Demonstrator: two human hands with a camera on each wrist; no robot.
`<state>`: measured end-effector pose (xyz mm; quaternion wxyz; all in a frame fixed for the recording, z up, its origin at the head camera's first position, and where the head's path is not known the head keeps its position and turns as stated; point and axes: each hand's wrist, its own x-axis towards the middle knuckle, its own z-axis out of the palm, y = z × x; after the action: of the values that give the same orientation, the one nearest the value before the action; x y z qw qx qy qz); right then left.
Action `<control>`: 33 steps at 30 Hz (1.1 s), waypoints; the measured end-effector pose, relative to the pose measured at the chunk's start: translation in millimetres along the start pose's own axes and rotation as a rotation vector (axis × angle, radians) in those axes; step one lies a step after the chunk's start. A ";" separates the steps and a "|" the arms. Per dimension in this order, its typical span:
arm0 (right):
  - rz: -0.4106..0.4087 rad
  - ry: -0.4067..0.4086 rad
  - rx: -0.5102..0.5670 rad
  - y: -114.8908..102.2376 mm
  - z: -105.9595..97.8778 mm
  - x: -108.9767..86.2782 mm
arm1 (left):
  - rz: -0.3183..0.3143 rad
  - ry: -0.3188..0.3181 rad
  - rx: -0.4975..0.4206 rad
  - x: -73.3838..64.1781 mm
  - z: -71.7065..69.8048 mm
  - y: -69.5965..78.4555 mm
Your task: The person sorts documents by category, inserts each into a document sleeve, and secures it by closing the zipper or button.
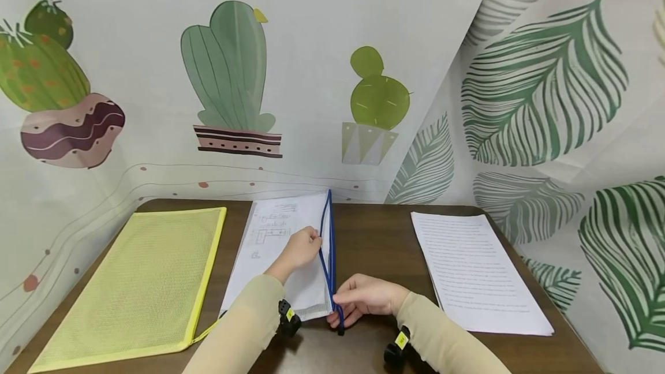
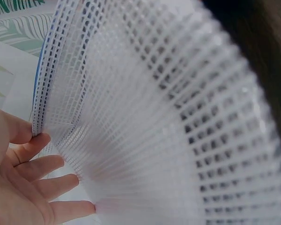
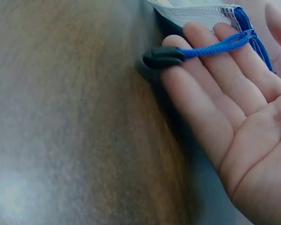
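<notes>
A white mesh zip pouch (image 1: 312,299) with a blue zipper edge lies on the table, with printed sheets (image 1: 275,227) showing inside it. My left hand (image 1: 301,250) pinches the pouch's mesh near the zipper; in the left wrist view the thumb and forefinger (image 2: 37,140) grip that edge, the other fingers spread against the bulging mesh (image 2: 145,117). My right hand (image 1: 369,296) is at the zipper's near end. Across its fairly straight fingers (image 3: 225,75) lies the blue pull cord (image 3: 215,48) with its dark end piece (image 3: 163,57); the thumb stands apart.
On the left lies a yellow mesh zip pouch (image 1: 140,281), its yellow pull cord (image 1: 205,333) reaching toward the white pouch. A stack of printed paper (image 1: 478,270) rests on the right of the brown table (image 1: 374,247). A cactus-patterned cloth (image 1: 312,74) hangs behind the table.
</notes>
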<state>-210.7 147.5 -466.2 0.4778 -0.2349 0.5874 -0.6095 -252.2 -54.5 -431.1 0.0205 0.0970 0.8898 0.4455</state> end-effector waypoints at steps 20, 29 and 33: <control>0.069 0.121 -0.065 6.0 -3.5 -8.9 | 0.015 -0.059 0.136 0.4 8.5 -1.1; 0.109 0.171 -0.026 8.4 -3.8 -13.1 | -0.020 -0.246 0.202 -3.9 8.6 1.1; 0.106 0.205 -0.015 11.7 -4.4 -12.2 | -0.027 -0.377 0.245 -7.7 6.4 1.1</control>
<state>-205.6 161.9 -474.7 0.4450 -0.1438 0.6494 -0.5996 -243.7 -50.3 -434.5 0.1804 0.1683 0.9188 0.3080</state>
